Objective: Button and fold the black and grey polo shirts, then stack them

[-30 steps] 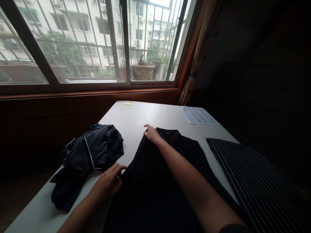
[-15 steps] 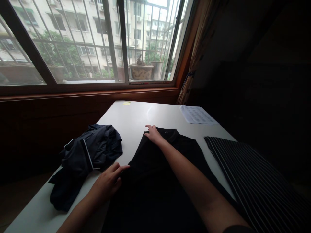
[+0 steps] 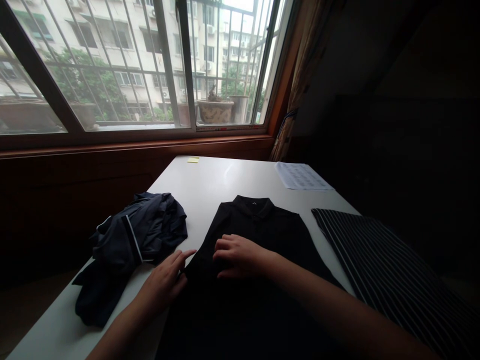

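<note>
A black collared shirt point(image 3: 258, 227) lies spread on the white table, its collar at the far end and a small pale label inside the neck. At its left edge is my left hand point(image 3: 165, 275), index finger stretched out along the fabric and thumb apart. My right hand point(image 3: 240, 255) is over the upper chest of the shirt, with fingers loosely bent and thumb apart, no cloth visibly gripped. Dark fabric and shade hide the lower part of the shirt and whether the fingertips press on it.
A crumpled dark blue garment point(image 3: 142, 232) with white trim lies at the left on the white table point(image 3: 213, 175). Dark striped fabric point(image 3: 375, 255) covers the right side. Printed papers point(image 3: 302, 176) and a yellow note point(image 3: 193, 160) lie at the far end, below a barred window point(image 3: 131, 75).
My right hand has come back from the shirt's left shoulder near the collar to its upper chest. My left hand has stayed by the left edge. The view has shifted slightly.
</note>
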Motion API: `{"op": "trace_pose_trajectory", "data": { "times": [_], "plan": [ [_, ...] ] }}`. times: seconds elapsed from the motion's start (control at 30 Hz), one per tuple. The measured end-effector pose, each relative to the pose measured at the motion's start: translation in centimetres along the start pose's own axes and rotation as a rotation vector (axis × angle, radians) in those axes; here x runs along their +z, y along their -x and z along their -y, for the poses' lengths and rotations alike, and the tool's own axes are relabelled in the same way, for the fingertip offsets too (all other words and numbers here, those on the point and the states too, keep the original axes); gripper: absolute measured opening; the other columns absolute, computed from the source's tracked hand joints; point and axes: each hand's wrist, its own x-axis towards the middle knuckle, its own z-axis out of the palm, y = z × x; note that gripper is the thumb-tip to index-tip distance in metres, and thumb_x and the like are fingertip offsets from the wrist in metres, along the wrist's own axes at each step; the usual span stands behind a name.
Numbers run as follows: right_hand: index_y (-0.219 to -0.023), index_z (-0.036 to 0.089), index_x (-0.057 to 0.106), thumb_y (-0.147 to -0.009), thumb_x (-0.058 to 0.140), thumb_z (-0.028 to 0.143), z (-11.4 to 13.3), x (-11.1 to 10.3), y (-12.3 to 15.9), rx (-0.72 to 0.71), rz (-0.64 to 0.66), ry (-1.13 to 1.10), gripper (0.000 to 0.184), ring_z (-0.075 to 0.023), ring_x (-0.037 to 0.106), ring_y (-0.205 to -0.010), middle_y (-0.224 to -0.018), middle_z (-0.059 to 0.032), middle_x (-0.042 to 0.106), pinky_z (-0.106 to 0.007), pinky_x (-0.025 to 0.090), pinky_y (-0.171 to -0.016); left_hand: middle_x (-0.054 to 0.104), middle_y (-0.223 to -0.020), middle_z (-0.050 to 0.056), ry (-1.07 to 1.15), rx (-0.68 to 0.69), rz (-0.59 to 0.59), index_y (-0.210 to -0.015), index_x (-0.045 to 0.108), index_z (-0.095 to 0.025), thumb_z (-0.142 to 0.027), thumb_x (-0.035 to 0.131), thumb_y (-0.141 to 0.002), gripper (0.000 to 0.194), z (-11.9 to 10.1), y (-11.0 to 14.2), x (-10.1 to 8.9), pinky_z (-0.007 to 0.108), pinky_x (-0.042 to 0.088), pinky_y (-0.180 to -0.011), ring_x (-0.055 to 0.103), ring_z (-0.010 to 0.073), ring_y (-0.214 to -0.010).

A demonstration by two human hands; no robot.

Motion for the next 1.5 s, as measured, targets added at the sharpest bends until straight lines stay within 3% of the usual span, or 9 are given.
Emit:
{"op": "trace_pose_trajectory", "data": {
  "times": [0.3,0.47,0.7,0.8,0.97,1.03,1.17,1.33,1.5],
  "plan": [
    [-0.096,0.017,0.064,-0.094,0.053,0.021,2.0,0.4,0.6,-0.004,0.099,0.307,0.012,-0.0206,0.051,-0.084,-0.096,-0.0072,0.062,-0.032,0.043,-0.071,0.058,-0.097,0.004,-0.008,0.006,0.013,-0.138,0.051,-0.027,-0.015,0.048,-0.086,0.053,0.1,-0.1,-0.2,0.03,0.05,-0.079,0.059,0.0181,-0.085],
    [-0.099,0.017,0.064,-0.094,0.052,0.018,2.6,-0.4,1.2,0.002,0.075,0.299,0.013,-0.0214,0.05,-0.084,-0.099,-0.0092,0.062,-0.034,0.045,-0.072,0.057,-0.104,0.004,-0.033,-0.03,0.031,-0.138,0.054,-0.032,-0.012,0.048,-0.085,0.057,0.1,-0.2,-0.2,0.028,0.051,-0.079,0.061,0.0169,-0.087],
    [-0.1,0.017,0.066,-0.092,0.058,0.021,2.8,-0.2,2.0,0.031,0.096,0.153,0.013,-0.0204,0.056,-0.086,-0.1,-0.0089,0.064,-0.032,0.048,-0.075,0.056,-0.101,0.003,-0.115,0.025,0.012,-0.138,0.057,-0.039,-0.007,0.049,-0.081,0.066,0.4,-0.1,0.3,0.026,0.052,-0.079,0.06,0.0168,-0.087],
    [-0.105,0.02,0.068,-0.095,0.057,0.03,1.2,-0.6,1.9,0.178,-0.006,-0.024,0.018,-0.0187,0.061,-0.091,-0.101,-0.007,0.065,-0.03,0.048,-0.081,0.057,-0.104,0.004,-0.131,0.045,0.005,-0.138,0.057,-0.04,-0.006,0.048,-0.079,0.069,0.2,-0.1,0.2,0.027,0.053,-0.08,0.059,0.0166,-0.087],
    [-0.107,0.018,0.066,-0.092,0.063,0.03,-3.0,-0.7,2.3,0.748,-0.182,-0.095,0.02,-0.0193,0.063,-0.094,-0.107,-0.0091,0.064,-0.029,0.048,-0.083,0.058,-0.117,0.006,-0.019,0.057,0.033,-0.135,0.06,-0.034,-0.012,0.049,-0.085,0.056,-0.9,-0.9,-1.2,0.033,0.053,-0.089,0.06,0.0193,-0.097],
    [-0.106,0.017,0.065,-0.09,0.068,0.034,-3.9,-0.4,2.5,0.88,-0.167,-0.108,0.024,-0.0199,0.063,-0.093,-0.107,-0.0098,0.064,-0.029,0.047,-0.081,0.06,-0.117,0.007,0.027,0.05,0.026,-0.131,0.063,-0.03,-0.018,0.048,-0.09,0.045,-1.1,-2.2,-1.8,0.034,0.053,-0.09,0.061,0.0205,-0.1],
    [-0.109,0.019,0.061,-0.084,0.073,0.037,-3.3,0.0,2.6,0.958,-0.11,-0.179,0.033,-0.0203,0.065,-0.087,-0.1,-0.0077,0.067,-0.027,0.045,-0.071,0.067,-0.103,0.008,0.066,-0.004,-0.033,-0.116,0.07,-0.021,-0.027,0.048,-0.094,0.032,-0.2,-7.6,-1.7,0.032,0.053,-0.085,0.065,0.0201,-0.09],
    [-0.115,0.021,0.057,-0.084,0.071,0.03,-1.2,-0.4,2.4,0.946,-0.063,-0.213,0.035,-0.0209,0.066,-0.082,-0.087,-0.0042,0.069,-0.026,0.041,-0.066,0.074,-0.101,0.009,0.105,-0.2,0.003,-0.113,0.069,-0.016,-0.03,0.059,-0.09,0.029,1.5,-17.0,0.5,0.03,0.052,-0.085,0.07,0.0226,-0.094],
    [-0.118,0.02,0.054,-0.087,0.064,0.022,-0.3,0.4,2.4,0.94,-0.161,-0.227,0.033,-0.0224,0.068,-0.09,-0.098,-0.0074,0.071,-0.027,0.042,-0.072,0.074,-0.102,0.011,0.075,-0.261,-0.024,-0.122,0.063,-0.013,-0.029,0.065,-0.088,0.038,1.3,-23.7,3.3,0.028,0.051,-0.082,0.069,0.0222,-0.093]
  ]
}}
